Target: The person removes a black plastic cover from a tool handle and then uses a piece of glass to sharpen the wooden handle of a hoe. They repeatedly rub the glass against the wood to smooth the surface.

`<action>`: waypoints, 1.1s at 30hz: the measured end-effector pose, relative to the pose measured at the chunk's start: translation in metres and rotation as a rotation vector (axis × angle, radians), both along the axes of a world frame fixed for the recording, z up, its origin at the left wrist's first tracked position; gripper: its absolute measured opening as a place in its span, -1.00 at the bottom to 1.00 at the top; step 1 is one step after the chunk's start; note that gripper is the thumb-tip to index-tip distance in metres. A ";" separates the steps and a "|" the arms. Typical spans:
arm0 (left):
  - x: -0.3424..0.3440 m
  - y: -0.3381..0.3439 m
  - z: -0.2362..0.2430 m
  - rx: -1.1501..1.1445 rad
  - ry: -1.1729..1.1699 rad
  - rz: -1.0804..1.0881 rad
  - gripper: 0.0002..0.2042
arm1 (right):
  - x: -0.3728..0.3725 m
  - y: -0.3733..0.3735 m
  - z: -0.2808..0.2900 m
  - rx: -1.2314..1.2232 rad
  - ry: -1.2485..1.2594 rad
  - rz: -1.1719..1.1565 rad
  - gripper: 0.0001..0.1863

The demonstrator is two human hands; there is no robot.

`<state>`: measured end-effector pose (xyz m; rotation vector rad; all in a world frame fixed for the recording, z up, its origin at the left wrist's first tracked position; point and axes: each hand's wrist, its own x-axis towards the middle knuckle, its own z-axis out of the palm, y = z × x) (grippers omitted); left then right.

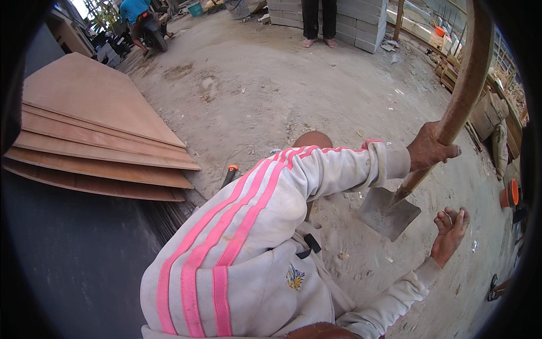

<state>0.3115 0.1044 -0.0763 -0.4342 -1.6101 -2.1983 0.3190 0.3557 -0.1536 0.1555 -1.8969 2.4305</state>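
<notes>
My left hand (429, 146) is closed around the long wooden handle (463, 85) of a shovel, which stands slanted with its flat metal blade (388, 214) low by the dusty ground. Below it, to the right of the blade, my right hand (449, 231) is open and empty, fingers loosely bent and apart. My striped sleeve crosses the middle of the view and hides part of the ground. An orange-and-black handle (230, 175) of some tool shows just left of that sleeve; its other end is hidden.
Stacked plywood sheets (96, 124) lie at left. A person's bare feet and dark trousers (319, 25) are before grey blocks (361, 28). Another person (132, 12) is at a motorbike (153, 37). Timber, sacks (499, 147), an orange bucket (508, 193) and a sandaled foot (495, 288) line the right.
</notes>
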 end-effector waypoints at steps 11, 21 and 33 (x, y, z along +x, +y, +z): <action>0.032 -0.015 0.005 -0.071 -0.038 -0.164 -0.65 | 0.054 -0.035 0.027 0.236 -0.015 0.034 -0.70; 0.040 -0.002 0.046 -0.020 0.117 -0.251 -0.57 | 0.096 -0.025 0.024 0.303 -0.011 -0.078 -0.71; 0.028 0.000 0.025 -0.046 0.268 -0.245 -0.70 | 0.094 0.003 -0.014 0.268 -0.235 0.081 -0.69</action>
